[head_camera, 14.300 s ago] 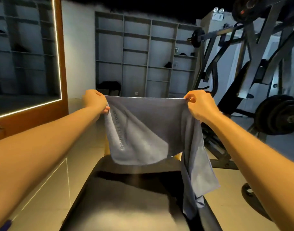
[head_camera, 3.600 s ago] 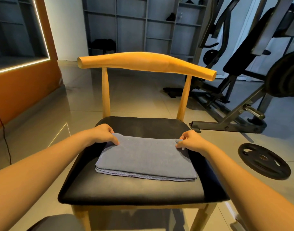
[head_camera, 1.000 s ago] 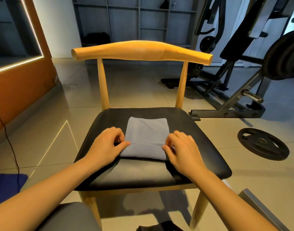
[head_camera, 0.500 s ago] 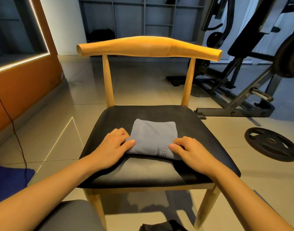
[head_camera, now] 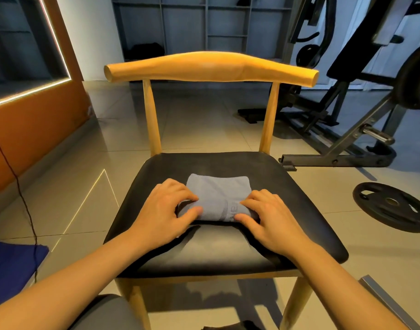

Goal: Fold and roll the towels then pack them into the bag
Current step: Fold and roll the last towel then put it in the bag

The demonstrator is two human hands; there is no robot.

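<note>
Gym floor tiles surround a wooden chair (head_camera: 211, 70) whose black seat holds a grey towel (head_camera: 217, 191), partly rolled. Left hand (head_camera: 165, 215) and right hand (head_camera: 271, 217) grip the roll's near end, fingers curled over it, thumbs apparently tucked beneath.

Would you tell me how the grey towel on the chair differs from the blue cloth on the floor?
The towel is pale grey-blue; the cloth is deep blue. The towel lies on the seat, the cloth on the floor. The towel is folded, its near end rolled and gripped by the left hand and right hand; the cloth lies untouched, partly out of frame. Both are fabric.
</note>
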